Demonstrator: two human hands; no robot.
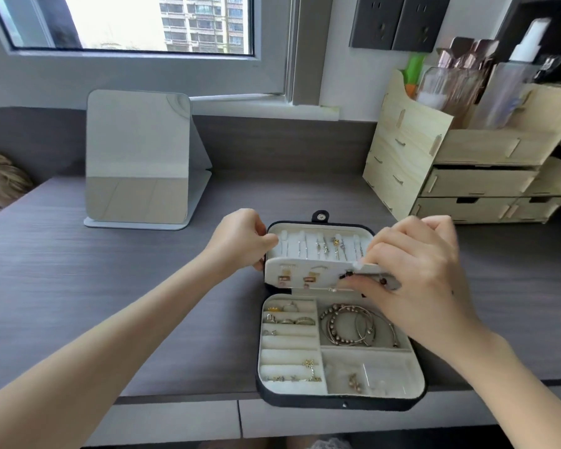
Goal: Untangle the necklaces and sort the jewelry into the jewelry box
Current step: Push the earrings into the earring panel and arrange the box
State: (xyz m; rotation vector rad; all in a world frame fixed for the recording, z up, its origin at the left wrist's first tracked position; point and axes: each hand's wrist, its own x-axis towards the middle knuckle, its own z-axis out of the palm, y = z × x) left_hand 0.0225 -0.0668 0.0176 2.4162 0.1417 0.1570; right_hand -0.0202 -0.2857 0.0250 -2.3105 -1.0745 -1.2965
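An open jewelry box (337,401) sits at the front edge of a gray desk (110,254), with chains (324,249) hung in its lid and bracelets (353,325) in the tray below. 2 hands hold the hinged earring panel (305,273) half raised: the left hand (243,238) pinches its left edge, and the right hand (415,267) is closed on its right end beside a small dark earring (348,274), though whether it also grips that earring is unclear. A jerk on the panel could shake earrings loose, or push the box off the desk.
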